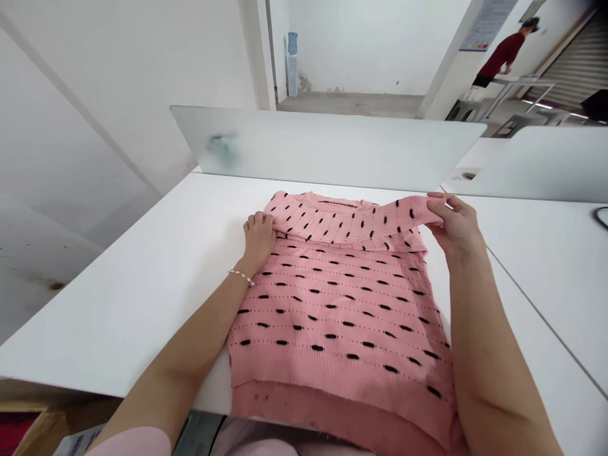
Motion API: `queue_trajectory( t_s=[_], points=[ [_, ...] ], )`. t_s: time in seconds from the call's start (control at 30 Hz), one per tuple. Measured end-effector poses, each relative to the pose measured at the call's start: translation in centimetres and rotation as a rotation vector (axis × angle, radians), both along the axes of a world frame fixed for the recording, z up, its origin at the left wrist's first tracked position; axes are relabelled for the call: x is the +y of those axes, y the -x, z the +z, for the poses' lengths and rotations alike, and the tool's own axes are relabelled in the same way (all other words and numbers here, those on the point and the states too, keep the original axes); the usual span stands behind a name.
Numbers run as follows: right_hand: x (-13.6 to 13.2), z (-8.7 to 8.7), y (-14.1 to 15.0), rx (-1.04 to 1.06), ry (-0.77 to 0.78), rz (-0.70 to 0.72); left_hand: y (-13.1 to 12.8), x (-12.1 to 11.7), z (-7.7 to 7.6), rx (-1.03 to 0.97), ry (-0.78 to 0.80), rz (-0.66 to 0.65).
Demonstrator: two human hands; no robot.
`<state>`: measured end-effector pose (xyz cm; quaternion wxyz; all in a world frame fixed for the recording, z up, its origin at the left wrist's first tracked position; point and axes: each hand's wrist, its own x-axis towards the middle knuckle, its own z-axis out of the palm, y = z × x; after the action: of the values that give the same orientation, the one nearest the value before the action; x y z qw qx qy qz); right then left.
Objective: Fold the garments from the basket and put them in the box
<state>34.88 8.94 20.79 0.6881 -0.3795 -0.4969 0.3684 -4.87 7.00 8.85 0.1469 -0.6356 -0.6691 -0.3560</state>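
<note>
Pink knit sweater with black oval flecks (332,316) lies flat on a white desk (118,304), with a folded knit band (361,221) of the same fabric running across its upper part, just below the ribbed collar (323,201). Whether that band is a sleeve cannot be told for certain. The right hand (456,225) has a narrow pinching grip on the band's raised end, with its fingers (439,206) closed on the knit and lifting it slightly off the sweater's right side. The left hand (259,244) holds a curled, close grip at the band's other end, pressing it down at the sweater's left shoulder. A thin beaded bracelet (240,276) circles the left wrist.

The collar sits toward the far edge of the desk, and the ribbed hem (332,405) hangs over the near edge, between the two forearms. A frosted glass divider (327,149) stands along the far edge, and a black cable (601,217) curves in at the desk's right edge. Beyond the divider, a blue-topped water dispenser (292,63) stands against a white wall. At the far right, a person in a dark red top (503,57) stands beside a small table (517,85). A cardboard box (38,430) sits below the desk's near left corner.
</note>
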Motion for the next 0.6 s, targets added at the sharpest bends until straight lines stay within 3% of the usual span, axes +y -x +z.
queue_trajectory(
  t_s=[0.4, 0.6],
  points=[
    [1.8, -1.3, -2.0, -0.093, 0.043, -0.081, -0.2, 0.0, -0.1, 0.073, 0.045, 0.056],
    [3.5, -4.1, -3.5, -0.333, 0.205, -0.172, 0.0, 0.2, -0.3, 0.023, 0.015, 0.061]
  ],
)
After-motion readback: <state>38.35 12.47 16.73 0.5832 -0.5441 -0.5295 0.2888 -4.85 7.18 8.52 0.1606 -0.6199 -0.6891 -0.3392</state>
